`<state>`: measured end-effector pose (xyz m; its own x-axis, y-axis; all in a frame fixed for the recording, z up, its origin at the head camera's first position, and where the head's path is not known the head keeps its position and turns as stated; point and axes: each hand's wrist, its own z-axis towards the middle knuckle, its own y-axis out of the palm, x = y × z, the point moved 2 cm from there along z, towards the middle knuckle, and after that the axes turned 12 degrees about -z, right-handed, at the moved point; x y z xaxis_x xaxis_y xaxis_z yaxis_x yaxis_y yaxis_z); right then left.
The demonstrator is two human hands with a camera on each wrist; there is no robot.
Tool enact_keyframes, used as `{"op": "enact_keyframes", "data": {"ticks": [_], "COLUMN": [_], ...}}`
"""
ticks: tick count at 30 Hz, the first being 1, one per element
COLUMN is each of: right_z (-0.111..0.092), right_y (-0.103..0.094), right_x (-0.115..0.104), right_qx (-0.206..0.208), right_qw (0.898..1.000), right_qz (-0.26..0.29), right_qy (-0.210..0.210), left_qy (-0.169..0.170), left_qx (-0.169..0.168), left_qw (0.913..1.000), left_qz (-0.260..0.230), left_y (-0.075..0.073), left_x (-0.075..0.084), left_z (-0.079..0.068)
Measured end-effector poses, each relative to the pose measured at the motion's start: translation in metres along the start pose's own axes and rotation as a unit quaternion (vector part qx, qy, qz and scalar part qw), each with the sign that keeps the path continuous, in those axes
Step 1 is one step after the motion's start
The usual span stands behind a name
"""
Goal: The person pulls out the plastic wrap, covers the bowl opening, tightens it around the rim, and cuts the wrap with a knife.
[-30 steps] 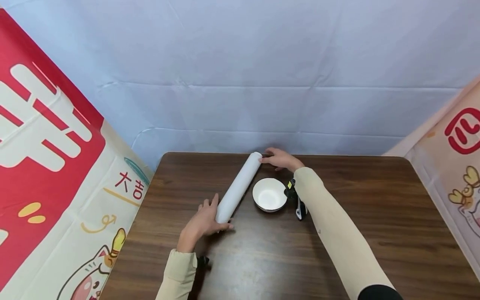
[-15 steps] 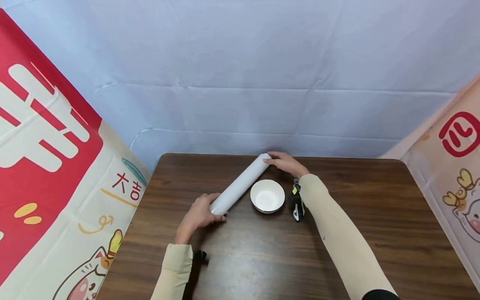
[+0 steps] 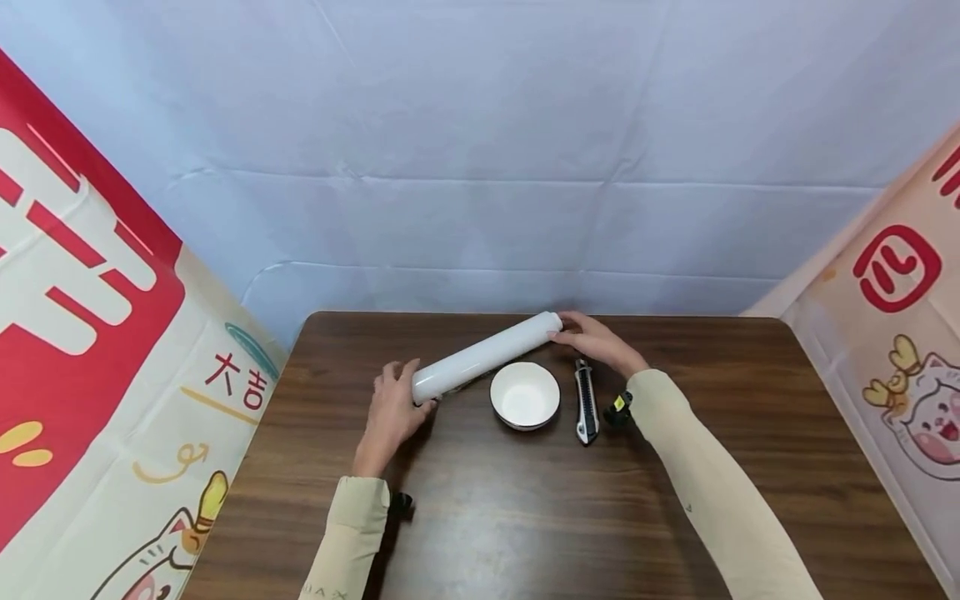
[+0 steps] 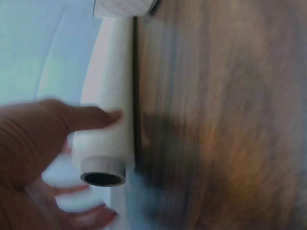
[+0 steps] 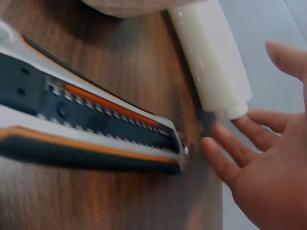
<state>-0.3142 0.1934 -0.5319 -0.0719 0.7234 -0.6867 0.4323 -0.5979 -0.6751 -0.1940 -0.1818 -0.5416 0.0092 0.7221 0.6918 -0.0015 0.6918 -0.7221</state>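
A white, glossy roll of cling film (image 3: 486, 356) lies slanted near the table's back edge, its right end farther back. At its left end, my left hand (image 3: 390, 410) has the thumb on the roll and the fingers spread around the end. The left wrist view shows the hollow core there. My right hand (image 3: 596, 342) is at the other end; in the right wrist view its loosely spread fingers touch that end. In front of the roll sits a white bowl (image 3: 525, 396) with a dark rim. A utility knife (image 3: 586, 404) lies to the bowl's right.
Dark wood-grain table (image 3: 495, 517) lies under everything. Behind it hangs a pale cloth (image 3: 450, 208); printed cloths hang at the left (image 3: 247, 350) and right (image 3: 900, 333). A small black device (image 3: 619, 408) sits at the right wrist.
The roll has swung from steep to a flatter slant, its right end moving right and its left end away from me. Both hands moved with the ends. The right forearm now leaves the utility knife uncovered.
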Motion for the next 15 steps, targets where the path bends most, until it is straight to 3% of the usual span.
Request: {"op": "enact_keyframes", "data": {"ticks": [2, 4, 9, 15], "right_z": [0.001, 0.001, -0.003, -0.013], "right_y": [0.006, 0.011, 0.015, 0.008], "right_x": [0.0, 0.003, 0.01, 0.016], "right_qx": [0.009, 0.018, 0.057, 0.156], "right_qw": [1.0, 1.0, 0.997, 0.985], "right_qz": [0.005, 0.0, -0.011, -0.014], "right_qy": [0.004, 0.013, 0.045, 0.08], "left_qy": [-0.031, -0.042, -0.001, 0.029], "left_qx": [0.017, 0.032, 0.048, 0.035], "left_qw": [0.9994, 0.9986, 0.9981, 0.9976], "left_qz": [0.001, -0.011, -0.039, -0.052], "left_y": [0.0, 0.002, 0.005, 0.01], "left_x": [-0.002, -0.003, -0.006, -0.001], "left_z": [-0.005, -0.007, 0.003, 0.037]}}
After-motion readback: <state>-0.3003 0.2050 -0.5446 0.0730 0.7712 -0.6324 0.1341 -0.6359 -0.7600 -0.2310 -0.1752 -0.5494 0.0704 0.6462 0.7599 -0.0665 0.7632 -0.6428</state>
